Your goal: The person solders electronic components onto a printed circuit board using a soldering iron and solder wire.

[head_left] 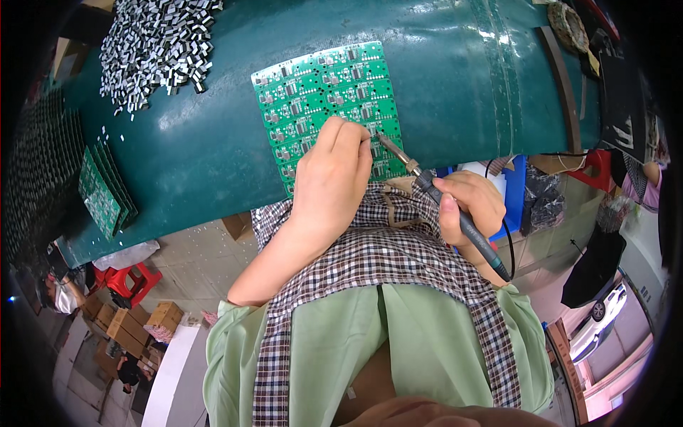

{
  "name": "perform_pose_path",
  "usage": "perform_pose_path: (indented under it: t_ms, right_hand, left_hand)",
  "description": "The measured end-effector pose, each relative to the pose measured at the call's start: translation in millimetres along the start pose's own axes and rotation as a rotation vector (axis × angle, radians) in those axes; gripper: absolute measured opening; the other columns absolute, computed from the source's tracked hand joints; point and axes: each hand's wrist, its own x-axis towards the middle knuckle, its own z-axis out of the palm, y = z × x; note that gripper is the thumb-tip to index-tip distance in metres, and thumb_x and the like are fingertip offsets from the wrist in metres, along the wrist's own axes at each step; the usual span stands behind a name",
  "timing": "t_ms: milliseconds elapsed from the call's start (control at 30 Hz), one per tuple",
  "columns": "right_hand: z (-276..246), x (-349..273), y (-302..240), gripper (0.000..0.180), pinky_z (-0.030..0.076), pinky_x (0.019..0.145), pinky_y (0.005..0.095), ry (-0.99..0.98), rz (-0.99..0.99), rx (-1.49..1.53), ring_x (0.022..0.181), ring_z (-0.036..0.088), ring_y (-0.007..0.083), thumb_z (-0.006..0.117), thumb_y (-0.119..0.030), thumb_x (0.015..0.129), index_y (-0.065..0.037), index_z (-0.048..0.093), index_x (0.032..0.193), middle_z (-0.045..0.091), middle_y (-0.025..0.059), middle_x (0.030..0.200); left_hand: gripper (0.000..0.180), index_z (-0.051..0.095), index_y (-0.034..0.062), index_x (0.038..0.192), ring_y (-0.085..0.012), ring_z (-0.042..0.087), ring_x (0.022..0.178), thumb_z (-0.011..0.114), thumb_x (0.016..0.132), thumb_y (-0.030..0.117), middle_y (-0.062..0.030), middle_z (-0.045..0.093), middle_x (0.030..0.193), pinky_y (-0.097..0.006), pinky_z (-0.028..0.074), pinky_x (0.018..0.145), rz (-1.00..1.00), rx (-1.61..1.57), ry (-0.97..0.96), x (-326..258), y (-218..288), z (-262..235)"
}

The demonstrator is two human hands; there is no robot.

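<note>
A green panel of circuit boards (299, 89) lies on the teal mat near the table's front edge, its small parts set in rows. My right hand (471, 206) is closed round the dark handle of a soldering iron (466, 226). The iron's metal tip points left and meets the panel, or hovers just over it, at the right of my left fingertips. My left hand (334, 167) rests over the panel's lower middle and covers part of it. Its thumb and forefinger are pinched together; whatever is between them is hidden.
A heap of small black-and-white parts (158, 50) lies at the far left, with loose ones nearby. Several board panels (103, 193) stand upright at the left edge. A dark bar (560, 89) and a roll of tape (567, 27) lie at the right. The iron's cord (511, 245) hangs beside my right hand.
</note>
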Motion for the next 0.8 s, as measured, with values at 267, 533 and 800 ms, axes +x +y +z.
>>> perform_pose_path:
  t_ms: [267, 533, 800]
  right_hand:
    - [-8, -5, -6, 0.011, 0.050, 0.049, 0.0318, 0.020, 0.018, -0.008, 0.050, 0.061, 0.0238, 0.062, -0.008, 0.073, 0.002, 0.065, 0.076, 0.063, 0.0118, 0.061]
    - [-6, -9, -5, 0.011, 0.049, 0.048, 0.0314, 0.013, -0.013, 0.016, 0.050, 0.061, 0.0236, 0.061, -0.008, 0.073, 0.002, 0.064, 0.076, 0.063, 0.0116, 0.061]
    - [-5, -12, -5, 0.011, 0.049, 0.049, 0.0313, 0.003, -0.031, 0.019, 0.051, 0.062, 0.0235, 0.062, -0.008, 0.072, 0.001, 0.065, 0.077, 0.063, 0.0115, 0.062]
  left_hand:
    - [0.012, 0.060, 0.0024, 0.087, -0.0188, 0.058, 0.063, 0.065, 0.078, -0.003, -0.0077, 0.056, 0.082, -0.031, 0.045, 0.055, 0.045, 0.073, 0.030, -11, 3, -5]
    - [0.014, 0.060, 0.0022, 0.088, -0.0114, 0.042, 0.052, 0.065, 0.077, -0.005, -0.0043, 0.056, 0.080, -0.026, 0.037, 0.049, 0.021, 0.000, 0.050, -18, 2, -3]
    - [0.014, 0.061, 0.0026, 0.088, -0.0116, 0.044, 0.053, 0.065, 0.077, -0.005, -0.0049, 0.056, 0.080, -0.026, 0.038, 0.049, 0.027, -0.001, 0.043, -20, 3, -1]
